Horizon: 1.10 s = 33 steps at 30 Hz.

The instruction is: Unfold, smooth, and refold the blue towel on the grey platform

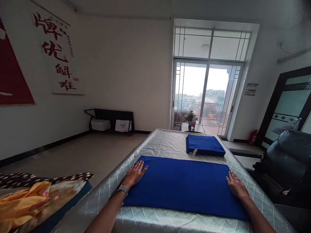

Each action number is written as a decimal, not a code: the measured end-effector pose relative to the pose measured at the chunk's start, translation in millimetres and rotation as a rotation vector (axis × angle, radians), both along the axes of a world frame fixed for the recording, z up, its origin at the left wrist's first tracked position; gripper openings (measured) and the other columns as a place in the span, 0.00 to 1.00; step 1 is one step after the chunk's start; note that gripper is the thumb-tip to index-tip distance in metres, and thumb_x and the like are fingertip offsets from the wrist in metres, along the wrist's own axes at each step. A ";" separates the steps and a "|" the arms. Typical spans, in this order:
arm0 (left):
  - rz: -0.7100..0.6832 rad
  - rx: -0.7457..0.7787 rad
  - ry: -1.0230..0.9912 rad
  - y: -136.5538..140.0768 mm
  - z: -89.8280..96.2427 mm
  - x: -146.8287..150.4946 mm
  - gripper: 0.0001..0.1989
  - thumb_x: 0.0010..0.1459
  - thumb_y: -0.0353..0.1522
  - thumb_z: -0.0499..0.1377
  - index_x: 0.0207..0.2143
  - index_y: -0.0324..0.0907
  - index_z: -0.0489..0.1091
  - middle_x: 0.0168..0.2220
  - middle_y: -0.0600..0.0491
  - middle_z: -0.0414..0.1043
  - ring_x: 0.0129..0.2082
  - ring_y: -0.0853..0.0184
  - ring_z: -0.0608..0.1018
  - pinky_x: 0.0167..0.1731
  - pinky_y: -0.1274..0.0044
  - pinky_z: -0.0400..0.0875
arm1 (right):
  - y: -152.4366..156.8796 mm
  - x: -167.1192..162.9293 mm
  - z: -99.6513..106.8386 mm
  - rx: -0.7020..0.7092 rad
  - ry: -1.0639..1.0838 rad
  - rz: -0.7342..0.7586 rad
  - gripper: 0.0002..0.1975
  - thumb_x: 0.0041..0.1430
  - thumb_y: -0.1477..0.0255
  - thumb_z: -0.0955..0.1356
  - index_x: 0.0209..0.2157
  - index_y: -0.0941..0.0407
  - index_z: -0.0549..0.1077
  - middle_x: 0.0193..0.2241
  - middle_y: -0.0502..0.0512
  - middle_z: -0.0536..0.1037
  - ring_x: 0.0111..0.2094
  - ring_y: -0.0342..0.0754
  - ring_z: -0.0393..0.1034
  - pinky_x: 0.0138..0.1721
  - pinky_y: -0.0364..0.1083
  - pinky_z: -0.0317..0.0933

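"Where is the blue cloth (182,187) before you?"
"Spread flat on your silver-covered table (167,142), nearer you than the stack of folded blue cloths (205,144)."
"And your fingers?"
"Your left hand (134,174) lies open at its left edge, thumb apart; your right hand (236,186) lies at the right edge, fingers extended. Neither of your hands grips anything."

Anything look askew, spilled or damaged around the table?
Nothing looks spilled or damaged. The blue cloth lies flat, left hand and right hand at its ends. Minor oddities: a white tag pokes out from the otherwise neat stack, and the yellow cloth at lower left lies rumpled.
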State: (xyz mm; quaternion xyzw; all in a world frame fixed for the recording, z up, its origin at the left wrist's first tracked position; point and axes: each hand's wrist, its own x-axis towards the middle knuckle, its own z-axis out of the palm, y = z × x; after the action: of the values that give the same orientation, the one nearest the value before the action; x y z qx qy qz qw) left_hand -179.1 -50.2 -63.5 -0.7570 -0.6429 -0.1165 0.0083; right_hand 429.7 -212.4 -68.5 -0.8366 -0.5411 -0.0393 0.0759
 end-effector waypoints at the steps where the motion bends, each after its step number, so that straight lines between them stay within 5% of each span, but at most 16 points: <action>1: 0.009 0.002 -0.008 2.9 -0.4 -11.2 0.36 0.67 0.48 0.40 0.68 0.33 0.54 0.70 0.41 0.49 0.69 0.57 0.54 0.66 0.63 0.51 | -3.5 10.9 -3.6 0.009 0.000 -0.001 0.37 0.64 0.61 0.47 0.69 0.64 0.52 0.70 0.57 0.51 0.70 0.49 0.42 0.68 0.52 0.38; 19: -0.026 -0.017 -0.112 3.2 8.3 -37.3 0.43 0.64 0.56 0.38 0.68 0.33 0.53 0.70 0.41 0.50 0.69 0.56 0.54 0.66 0.63 0.48 | -12.5 51.0 -28.6 0.036 -0.027 0.057 0.37 0.60 0.59 0.48 0.67 0.57 0.60 0.69 0.60 0.55 0.69 0.49 0.43 0.66 0.53 0.40; 24: 0.005 -0.008 -0.066 8.0 -5.3 -36.8 0.41 0.65 0.53 0.38 0.68 0.31 0.53 0.69 0.39 0.50 0.69 0.56 0.54 0.66 0.63 0.49 | -4.2 6.9 7.9 -0.035 -0.147 0.029 0.34 0.62 0.64 0.49 0.66 0.58 0.60 0.70 0.56 0.51 0.70 0.49 0.40 0.68 0.52 0.36; 29: 0.049 0.015 -0.026 8.0 -15.5 -39.0 0.40 0.64 0.52 0.37 0.67 0.34 0.56 0.69 0.41 0.52 0.69 0.54 0.54 0.65 0.60 0.51 | 23.9 -67.1 43.8 -0.065 -0.055 0.200 0.33 0.66 0.67 0.48 0.68 0.64 0.54 0.70 0.59 0.50 0.71 0.50 0.38 0.68 0.54 0.39; 33: 0.087 -0.039 0.011 1.5 -11.8 -42.1 0.41 0.64 0.51 0.38 0.68 0.30 0.52 0.70 0.40 0.47 0.70 0.55 0.53 0.66 0.60 0.49 | 54.5 -123.7 57.0 -0.043 0.029 0.299 0.32 0.68 0.63 0.48 0.69 0.59 0.50 0.70 0.54 0.49 0.71 0.47 0.38 0.68 0.51 0.38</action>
State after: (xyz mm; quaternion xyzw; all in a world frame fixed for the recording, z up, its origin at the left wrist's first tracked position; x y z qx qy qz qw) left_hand -221.2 -48.7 -75.3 -0.7288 -0.6774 -0.0993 0.0019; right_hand 306.0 -157.9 -11.6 -0.7487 -0.6591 -0.0038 0.0709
